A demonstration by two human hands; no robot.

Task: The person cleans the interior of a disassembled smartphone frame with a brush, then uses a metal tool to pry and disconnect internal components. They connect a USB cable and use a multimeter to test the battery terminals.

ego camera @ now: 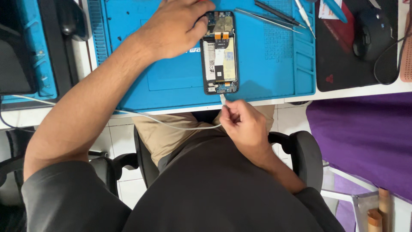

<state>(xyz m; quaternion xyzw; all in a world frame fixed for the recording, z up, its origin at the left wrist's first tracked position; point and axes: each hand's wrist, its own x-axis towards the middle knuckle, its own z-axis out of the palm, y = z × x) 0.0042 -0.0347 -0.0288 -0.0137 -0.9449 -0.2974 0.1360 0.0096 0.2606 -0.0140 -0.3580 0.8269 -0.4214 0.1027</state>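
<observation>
An opened smartphone (220,52) lay face down and lengthwise on a blue repair mat (171,77), its back cover off, with the battery, orange flex connectors and circuit boards exposed. The mat rested on a white desk (356,91), close to the near edge.

The left hand (174,29) lay across the mat from the left and rested on the upper left corner of the phone. Its grip was closed loosely about that corner, fingertips touching the frame; how firmly it held could not be told.

The right hand (243,122) was positioned just below the desk edge, over the person's lap. Its grip was pinched shut, thumb against forefinger, on the plug end of a white cable (171,123). The plug tip stood just beside the bottom edge of the phone, at the port; whether it was seated could not be determined. The cable ran leftward from the hand, across the lap and under the left forearm.

Metal tweezers (268,20) and a dark slender tool (277,13) lay on the mat to the right of the phone, well apart from both hands. A black computer mouse (371,34) sat on a dark pad (343,64) further right.
</observation>
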